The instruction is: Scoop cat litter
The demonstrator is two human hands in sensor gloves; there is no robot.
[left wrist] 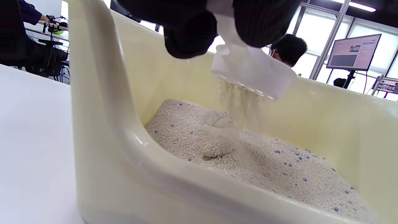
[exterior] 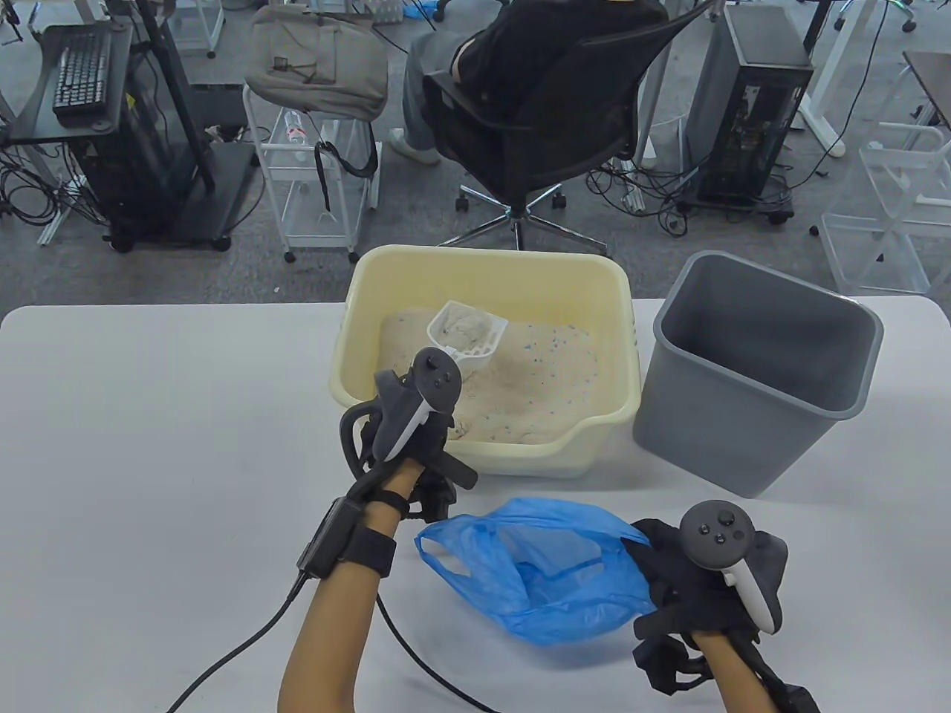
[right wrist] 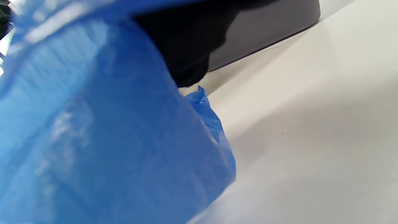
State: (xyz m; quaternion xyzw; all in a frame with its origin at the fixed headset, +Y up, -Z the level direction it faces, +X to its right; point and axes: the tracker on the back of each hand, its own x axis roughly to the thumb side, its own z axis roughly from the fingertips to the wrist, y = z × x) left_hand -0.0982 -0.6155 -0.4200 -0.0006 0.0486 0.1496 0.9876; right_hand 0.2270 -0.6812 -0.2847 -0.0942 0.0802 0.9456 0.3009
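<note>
One scoop (exterior: 466,336) is gripped by the left hand (exterior: 412,438), litter (left wrist: 248,155) being sifted over the box (exterior: 371,386); the bag (exterior: 535,572) is pinched open by the right hand (exterior: 706,579), nothing dumped yet.

Left of the litter box (exterior: 617,293) the tabletop (exterior: 163,416) lies bare, wide enough for a hand; right of the litter box the grey bin (exterior: 758,379) stands just beside it, leaving a narrow gap; in front of it the blue bag (exterior: 535,572) spreads.
</note>
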